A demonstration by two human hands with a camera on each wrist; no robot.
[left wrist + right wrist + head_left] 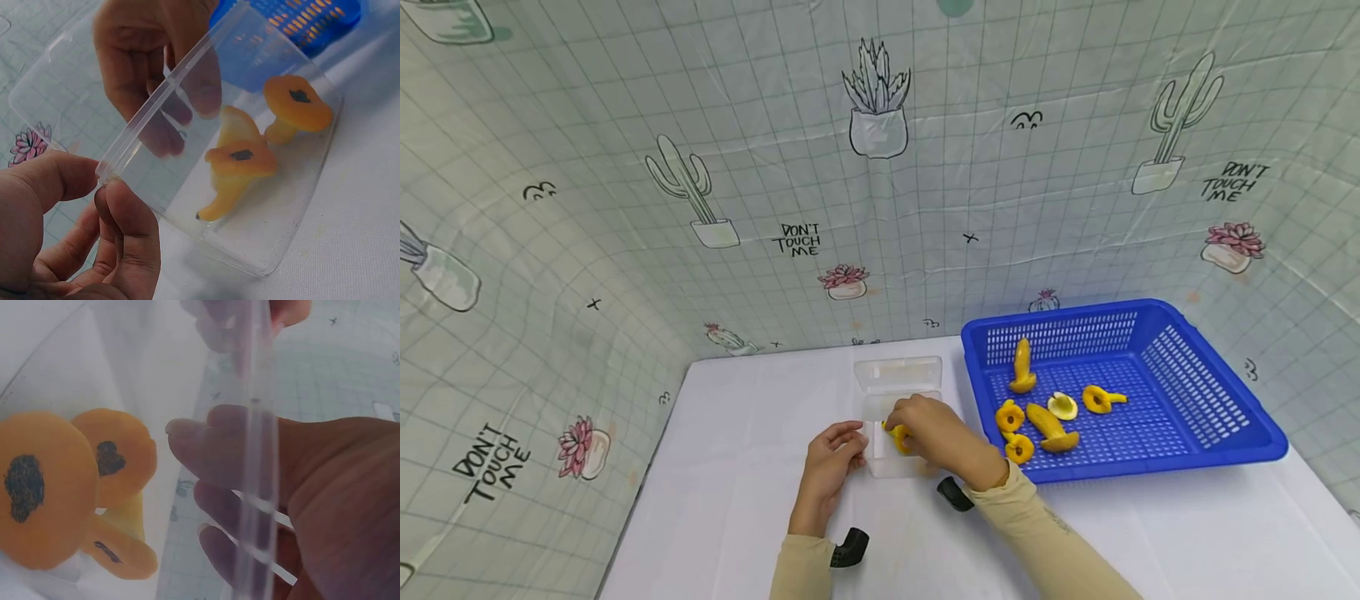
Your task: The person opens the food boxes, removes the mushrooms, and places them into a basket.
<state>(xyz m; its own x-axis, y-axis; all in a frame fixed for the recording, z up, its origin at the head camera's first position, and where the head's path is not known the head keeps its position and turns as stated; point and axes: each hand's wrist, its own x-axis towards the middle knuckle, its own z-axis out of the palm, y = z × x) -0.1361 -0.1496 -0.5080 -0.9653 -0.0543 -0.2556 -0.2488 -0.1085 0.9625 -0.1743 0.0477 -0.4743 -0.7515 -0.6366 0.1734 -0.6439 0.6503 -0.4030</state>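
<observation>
On the table, a clear plastic box [891, 467] stands with its hinged lid [898, 375] raised at the back. My left hand [832, 458] pinches the box's left rim between thumb and fingers, plainest in the left wrist view. Inside lie yellow-orange model mushrooms with dark patches, among them one mushroom [297, 106] near the far wall and another mushroom [247, 161] beside it. My right hand [927, 427] reaches over the box from the right. Through the clear wall in the right wrist view, its loosely bent fingers [200, 447] are apart from the mushroom caps [125, 459], holding nothing.
A blue perforated basket [1150, 467] stands on the right, with several yellow mushrooms such as one mushroom [1052, 429] in its left half. Grid-patterned cloth [745, 175] walls in the white table [715, 500]. Black wrist mounts [850, 548] sit at both wrists.
</observation>
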